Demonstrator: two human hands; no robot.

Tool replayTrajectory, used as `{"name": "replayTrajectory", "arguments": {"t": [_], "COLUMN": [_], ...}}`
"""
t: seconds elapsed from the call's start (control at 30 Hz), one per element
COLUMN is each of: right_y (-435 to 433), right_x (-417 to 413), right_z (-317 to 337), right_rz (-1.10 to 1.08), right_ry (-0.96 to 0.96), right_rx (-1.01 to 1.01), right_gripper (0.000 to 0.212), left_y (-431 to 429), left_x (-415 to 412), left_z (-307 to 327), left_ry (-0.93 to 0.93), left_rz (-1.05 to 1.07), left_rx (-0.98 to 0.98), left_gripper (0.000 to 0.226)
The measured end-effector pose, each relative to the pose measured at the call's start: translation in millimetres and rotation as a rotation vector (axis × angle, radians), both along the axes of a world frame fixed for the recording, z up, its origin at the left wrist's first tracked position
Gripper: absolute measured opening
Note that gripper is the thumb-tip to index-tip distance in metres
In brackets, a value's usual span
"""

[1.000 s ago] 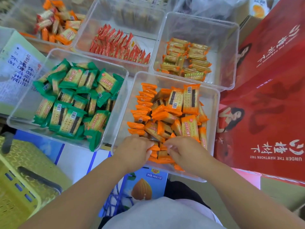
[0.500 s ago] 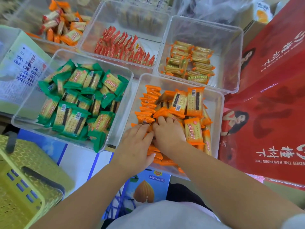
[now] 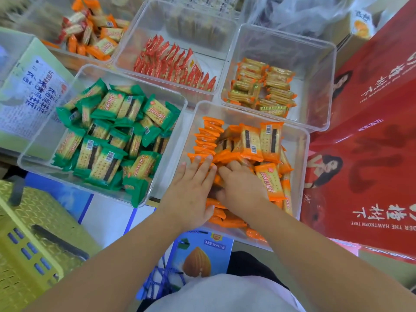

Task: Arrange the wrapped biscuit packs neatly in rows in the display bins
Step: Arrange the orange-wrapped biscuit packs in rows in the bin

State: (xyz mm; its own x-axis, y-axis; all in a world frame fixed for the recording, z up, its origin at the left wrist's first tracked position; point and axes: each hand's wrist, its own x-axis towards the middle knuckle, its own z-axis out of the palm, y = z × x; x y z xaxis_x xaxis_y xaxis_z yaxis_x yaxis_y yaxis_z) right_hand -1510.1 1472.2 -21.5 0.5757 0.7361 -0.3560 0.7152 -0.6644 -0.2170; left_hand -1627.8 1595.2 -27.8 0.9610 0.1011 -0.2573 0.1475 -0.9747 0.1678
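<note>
Orange wrapped biscuit packs (image 3: 261, 140) fill a clear bin (image 3: 300, 167) in front of me. A row of them stands on edge along the bin's left side (image 3: 207, 136); the others lie loose and flat. My left hand (image 3: 191, 190) lies flat with straight fingers, its fingertips pressing on the near end of that row. Beside it, my right hand (image 3: 243, 188) digs into the pile, fingers curled over a bunch of orange packs with the thumb underneath. The packs beneath both hands are hidden.
A clear bin (image 3: 31, 154) of loose green packs (image 3: 112, 131) sits to the left. Behind are bins of red packs (image 3: 175, 64), gold packs (image 3: 263, 86) and mixed orange packs (image 3: 94, 34). A red box (image 3: 364, 154) stands right, a yellow basket (image 3: 27, 233) near left.
Both hands moved from the bin's near edge further in. The left hand went from curled to flat against the standing row, and the right hand dug into the pile.
</note>
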Motion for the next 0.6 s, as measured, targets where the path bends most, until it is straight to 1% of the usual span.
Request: {"name": "replayTrajectory", "arguments": {"t": [0.1,0.17,0.23,0.37,0.43,0.5,0.6], "right_y": [-12,-18,-18,-13,-11,-10,-13], "right_x": [6,9,10,10,9,9,12], "right_z": [7,9,8,4,2,1,9], "right_rz": [-0.056,-0.023,0.030,0.048,0.050,0.049,-0.030], "right_ry": [0.042,0.054,0.046,-0.005,-0.016,-0.003,0.119], "right_rx": [0.078,0.058,0.011,-0.003,-0.003,0.023,0.129], "right_gripper": [0.040,0.037,0.039,0.044,0.045,0.042,0.028], "left_y": [7,9,9,7,8,10,13], "left_x": [16,21,21,14,5,-4,-9], "left_z": [1,2,4,8,8,7,6], "left_ry": [0.082,0.144,0.188,0.212,0.215,0.214,0.203], "left_rz": [0.005,-0.003,-0.023,-0.061,-0.039,0.017,0.047], "left_rx": [0.057,0.107,0.146,0.235,0.286,0.281,0.247], "left_gripper": [0.098,0.096,0.092,0.089,0.090,0.088,0.086]}}
